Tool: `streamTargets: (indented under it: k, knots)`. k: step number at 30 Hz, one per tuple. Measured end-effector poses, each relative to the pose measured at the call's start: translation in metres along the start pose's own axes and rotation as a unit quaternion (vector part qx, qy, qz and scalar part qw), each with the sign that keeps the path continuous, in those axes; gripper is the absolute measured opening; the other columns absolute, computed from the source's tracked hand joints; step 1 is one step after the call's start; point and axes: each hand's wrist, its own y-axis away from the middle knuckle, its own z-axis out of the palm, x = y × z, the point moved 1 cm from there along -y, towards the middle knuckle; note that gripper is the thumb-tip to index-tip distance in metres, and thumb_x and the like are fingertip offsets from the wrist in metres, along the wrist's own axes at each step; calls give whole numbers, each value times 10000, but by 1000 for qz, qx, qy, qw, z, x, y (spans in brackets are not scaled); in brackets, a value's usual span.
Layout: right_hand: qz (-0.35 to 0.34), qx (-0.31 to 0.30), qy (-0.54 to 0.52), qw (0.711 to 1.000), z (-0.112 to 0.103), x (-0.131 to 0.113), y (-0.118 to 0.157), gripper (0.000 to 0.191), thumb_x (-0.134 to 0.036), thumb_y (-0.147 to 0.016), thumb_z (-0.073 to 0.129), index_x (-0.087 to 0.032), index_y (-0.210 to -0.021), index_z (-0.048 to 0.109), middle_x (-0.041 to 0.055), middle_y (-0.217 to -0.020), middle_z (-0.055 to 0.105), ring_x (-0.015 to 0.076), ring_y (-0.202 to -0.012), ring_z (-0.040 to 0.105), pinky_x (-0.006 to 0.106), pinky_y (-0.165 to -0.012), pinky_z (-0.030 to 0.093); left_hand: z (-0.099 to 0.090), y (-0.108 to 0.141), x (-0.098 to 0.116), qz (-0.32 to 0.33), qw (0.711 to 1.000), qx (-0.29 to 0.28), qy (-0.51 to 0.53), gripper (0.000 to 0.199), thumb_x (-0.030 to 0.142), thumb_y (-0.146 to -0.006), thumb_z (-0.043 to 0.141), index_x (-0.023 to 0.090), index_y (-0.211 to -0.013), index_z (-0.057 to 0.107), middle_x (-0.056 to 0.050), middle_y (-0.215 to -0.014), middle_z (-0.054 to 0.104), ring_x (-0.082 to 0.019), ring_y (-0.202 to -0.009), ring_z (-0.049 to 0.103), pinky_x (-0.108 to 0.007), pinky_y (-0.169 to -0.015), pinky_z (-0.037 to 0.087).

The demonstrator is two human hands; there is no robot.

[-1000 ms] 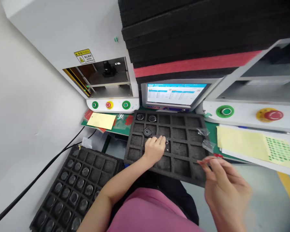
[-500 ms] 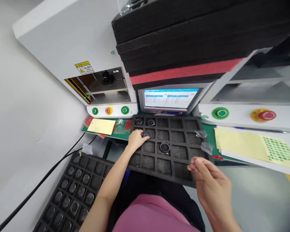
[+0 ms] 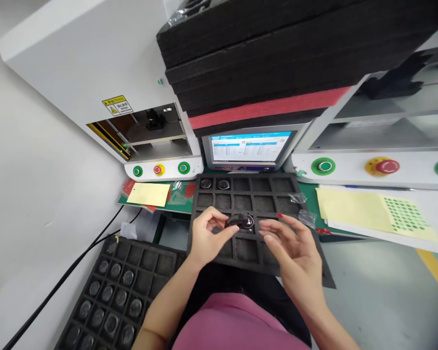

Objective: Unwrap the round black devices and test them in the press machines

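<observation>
My left hand (image 3: 212, 236) pinches a round black part (image 3: 233, 222) with a glossy surface, holding it tilted over the black foam tray (image 3: 248, 266). Just beside it, partly hidden, another round part (image 3: 248, 221) shows in a middle pocket. My right hand (image 3: 292, 245) hovers to the right of these, its fingers apart and curved. A tiny red piece (image 3: 279, 214) shows at one of its fingertips. Two more round parts, one at the far left corner (image 3: 206, 183) and one beside it (image 3: 224, 184), sit in the tray's back row.
A second foam tray (image 3: 149, 260) with several round parts lies lower left. Behind stand a monitor (image 3: 248, 148), a white machine (image 3: 105, 58) with buttons, and a stack of black foam (image 3: 263, 63) overhead. Yellow paper (image 3: 354, 211) with green dots lies at right.
My left hand has lifted the round part out of its second-row pocket and carried it right and nearer. My right hand has moved left and up, its fingers spreading from a pinch.
</observation>
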Motion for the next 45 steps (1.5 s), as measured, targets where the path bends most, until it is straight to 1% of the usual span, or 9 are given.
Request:
streamTargets:
  k: [7, 16, 20, 25, 29, 32, 35, 40, 45]
  knots:
    - [3, -117, -36, 992, 14, -15, 10, 450, -217, -766, 762, -264, -1131, 502, -16, -803, 727, 124, -744, 707, 239, -726, 584, 2, 30, 30, 11, 993, -39, 106, 231, 228, -696, 781, 159, -659, 564, 27, -629, 574, -85, -570, 545, -184, -549, 464]
    - [-147, -113, 96, 978, 8, -31, 19, 493, -133, -770, 722, -277, -1171, 471, 10, -931, 737, 154, -837, 717, 302, -800, 600, -10, 27, 43, 178, 982, -55, -27, 168, 233, -816, 726, 181, -972, 763, -29, -766, 667, -114, -679, 612, -215, -611, 501]
    - [-43, -156, 24, 987, 8, -32, 19, 500, -182, -813, 725, -316, -1204, 443, -16, -848, 725, 139, -720, 711, 266, -688, 607, -7, 28, 43, 154, 987, -43, 2, 211, 265, -762, 783, 174, -951, 755, -30, -751, 696, -117, -647, 620, -217, -601, 505]
    - [139, -215, -101, 961, 4, -26, 15, 555, -322, -794, 786, -344, -1233, 446, -6, -835, 712, 198, -776, 722, 359, -718, 613, -4, 22, 36, 198, 958, -180, 108, 635, 410, -642, 868, 200, -1212, 682, -114, -1062, 719, -219, -942, 675, -330, -844, 549]
    - [191, -217, -136, 948, 7, -24, 18, 604, -325, -721, 846, -307, -1225, 514, 8, -818, 708, 187, -696, 712, 332, -661, 612, -2, 20, 28, 186, 935, -226, 199, 662, 334, -662, 870, 262, -1280, 643, -92, -1061, 753, -211, -986, 692, -327, -900, 539]
    - [132, -157, -115, 972, 9, -28, 19, 494, -287, -716, 850, -302, -1146, 605, 14, -850, 722, 166, -771, 715, 271, -697, 605, -3, 23, 25, 161, 945, -191, 212, 653, 335, -603, 901, 269, -1217, 687, -83, -1051, 757, -197, -942, 708, -283, -837, 554]
    - [37, -92, -58, 993, 5, -39, 20, 141, -277, -792, 787, -259, -902, 701, 16, -868, 709, 124, -798, 687, 193, -730, 576, -5, 27, 28, 172, 968, -122, 137, 676, 290, -555, 926, 250, -1191, 701, -94, -1050, 754, -198, -940, 706, -281, -828, 555]
    - [51, -204, -26, 977, 2, -54, 26, 155, -304, -826, 749, -220, -705, 700, 8, -686, 628, 113, -643, 611, 182, -599, 526, -4, 31, 41, 268, 957, -98, 48, 646, 271, -629, 891, 205, -1231, 667, -111, -1002, 746, -192, -874, 698, -306, -767, 573]
    - [109, -214, -53, 969, 4, -56, 28, 227, -358, -792, 779, -215, -646, 680, -4, -622, 598, 104, -593, 562, 180, -553, 477, -2, 31, 46, 323, 942, -93, 23, 609, 243, -665, 871, 156, -1228, 656, -124, -986, 739, -193, -878, 695, -314, -764, 577]
